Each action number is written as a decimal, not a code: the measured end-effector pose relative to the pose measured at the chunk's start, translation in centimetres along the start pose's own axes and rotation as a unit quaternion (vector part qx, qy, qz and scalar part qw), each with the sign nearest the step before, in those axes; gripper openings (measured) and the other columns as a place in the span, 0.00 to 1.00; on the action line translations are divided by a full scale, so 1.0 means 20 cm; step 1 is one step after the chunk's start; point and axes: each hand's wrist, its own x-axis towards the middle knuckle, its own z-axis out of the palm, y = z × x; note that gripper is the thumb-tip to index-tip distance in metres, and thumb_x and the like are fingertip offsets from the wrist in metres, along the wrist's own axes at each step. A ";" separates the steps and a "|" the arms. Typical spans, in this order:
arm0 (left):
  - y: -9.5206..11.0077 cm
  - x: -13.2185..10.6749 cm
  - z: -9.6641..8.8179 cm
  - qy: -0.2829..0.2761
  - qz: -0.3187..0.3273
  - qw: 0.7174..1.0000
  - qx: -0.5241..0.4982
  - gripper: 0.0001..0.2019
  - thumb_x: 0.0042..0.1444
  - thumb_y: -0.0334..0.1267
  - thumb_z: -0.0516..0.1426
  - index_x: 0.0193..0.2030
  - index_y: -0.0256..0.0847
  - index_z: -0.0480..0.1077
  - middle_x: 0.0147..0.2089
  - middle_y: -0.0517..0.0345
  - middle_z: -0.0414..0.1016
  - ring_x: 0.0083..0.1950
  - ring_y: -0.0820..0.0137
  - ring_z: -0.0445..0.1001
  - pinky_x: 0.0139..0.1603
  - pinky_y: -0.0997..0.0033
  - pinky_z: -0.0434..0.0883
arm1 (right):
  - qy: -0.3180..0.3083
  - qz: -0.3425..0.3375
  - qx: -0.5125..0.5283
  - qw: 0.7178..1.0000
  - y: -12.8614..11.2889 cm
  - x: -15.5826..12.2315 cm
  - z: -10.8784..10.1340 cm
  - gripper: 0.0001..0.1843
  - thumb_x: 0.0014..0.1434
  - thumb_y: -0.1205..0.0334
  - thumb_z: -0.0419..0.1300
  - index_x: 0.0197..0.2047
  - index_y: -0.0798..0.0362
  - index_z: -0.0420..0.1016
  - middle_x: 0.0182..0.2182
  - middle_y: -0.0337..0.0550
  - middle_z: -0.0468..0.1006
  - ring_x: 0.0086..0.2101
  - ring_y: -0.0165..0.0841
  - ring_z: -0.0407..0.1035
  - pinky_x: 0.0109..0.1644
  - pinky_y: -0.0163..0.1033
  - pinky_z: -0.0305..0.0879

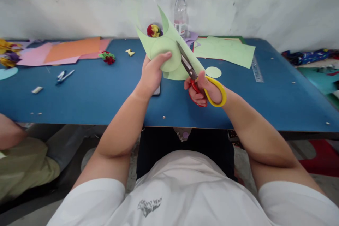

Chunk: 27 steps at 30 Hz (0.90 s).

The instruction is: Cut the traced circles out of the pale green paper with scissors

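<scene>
The left hand (152,74) is closed on a light green paper (173,65), with the thumb on its front side, and holds it up above the blue table (106,95). Just to the right of it, the right hand (205,90) grips the scissors (194,77) through their red and yellow handles. The blades lie against the paper; how far they are parted I cannot tell.

Beyond the right hand, a small paper circle (213,72) and a flat green sheet (227,51) lie on the table, and a ruler (256,69) lies further right. Behind the raised paper a clear bottle (180,14) stands near the white, chipped wall (265,14). Far to the left of the left hand are an orange sheet (72,49), a paper flower (107,57) and some pens (63,76). Another person (16,162) sits at the left edge.
</scene>
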 end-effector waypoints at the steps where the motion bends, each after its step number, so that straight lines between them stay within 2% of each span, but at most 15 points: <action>1: 0.00 0.00 0.00 -0.007 -0.012 1.000 -0.003 0.13 0.58 0.47 0.76 0.43 0.43 0.84 0.46 0.57 0.87 0.69 0.47 0.86 0.68 0.52 0.86 | 0.010 -0.009 -0.005 1.000 0.00 0.00 0.01 0.46 0.63 0.07 0.54 0.45 0.47 0.68 0.19 0.25 0.58 0.15 0.27 0.51 0.16 0.35 0.56; 5: 0.01 0.01 -0.01 -0.010 -0.043 0.999 -0.011 0.13 0.54 0.44 0.76 0.43 0.45 0.86 0.46 0.56 0.88 0.64 0.50 0.86 0.63 0.54 0.87 | 0.039 -0.024 -0.026 0.999 0.00 -0.01 0.03 0.47 0.62 0.07 0.54 0.45 0.47 0.69 0.20 0.25 0.58 0.16 0.27 0.50 0.16 0.36 0.55; 8: 0.02 0.01 0.00 -0.001 -0.032 0.999 -0.023 0.12 0.53 0.44 0.76 0.39 0.43 0.84 0.43 0.56 0.87 0.64 0.49 0.87 0.65 0.54 0.86 | 0.053 -0.038 -0.042 0.997 -0.01 -0.01 0.04 0.48 0.61 0.06 0.55 0.46 0.47 0.69 0.21 0.26 0.57 0.17 0.28 0.50 0.18 0.36 0.55; 13: 0.05 0.01 0.02 -0.022 -0.042 0.998 -0.037 0.14 0.49 0.43 0.76 0.36 0.43 0.80 0.43 0.54 0.86 0.64 0.45 0.87 0.66 0.52 0.86 | 0.053 -0.068 -0.064 0.994 -0.01 -0.02 0.05 0.48 0.61 0.08 0.57 0.50 0.49 0.69 0.23 0.27 0.58 0.19 0.28 0.53 0.22 0.37 0.56; 16: 0.05 -0.01 0.02 -0.017 -0.050 0.999 -0.015 0.14 0.50 0.42 0.76 0.37 0.43 0.79 0.44 0.53 0.85 0.68 0.42 0.85 0.69 0.50 0.84 | 0.057 -0.075 -0.068 0.993 0.00 -0.01 0.06 0.47 0.62 0.09 0.59 0.51 0.49 0.69 0.24 0.27 0.59 0.19 0.28 0.54 0.23 0.37 0.57; 19: 0.04 -0.03 0.01 0.003 -0.033 0.999 0.016 0.15 0.53 0.43 0.77 0.43 0.43 0.81 0.44 0.54 0.84 0.69 0.43 0.85 0.69 0.49 0.84 | 0.064 -0.076 -0.057 0.993 0.00 -0.01 0.06 0.48 0.62 0.08 0.57 0.50 0.49 0.69 0.24 0.28 0.59 0.19 0.28 0.54 0.22 0.38 0.57; 23: 0.02 -0.03 0.00 -0.005 0.008 0.999 0.040 0.12 0.55 0.43 0.77 0.41 0.45 0.82 0.42 0.59 0.85 0.62 0.49 0.88 0.67 0.51 0.85 | 0.064 -0.072 -0.051 0.994 0.00 -0.01 0.06 0.47 0.62 0.08 0.58 0.50 0.48 0.70 0.23 0.28 0.60 0.20 0.28 0.54 0.23 0.37 0.58; 27: 0.01 -0.02 -0.01 -0.014 0.017 0.999 0.047 0.08 0.57 0.39 0.74 0.40 0.44 0.82 0.41 0.61 0.84 0.60 0.51 0.90 0.70 0.50 0.84 | 0.066 -0.051 -0.048 0.995 0.00 -0.01 0.06 0.48 0.59 0.08 0.59 0.50 0.48 0.70 0.24 0.28 0.61 0.20 0.29 0.56 0.23 0.37 0.60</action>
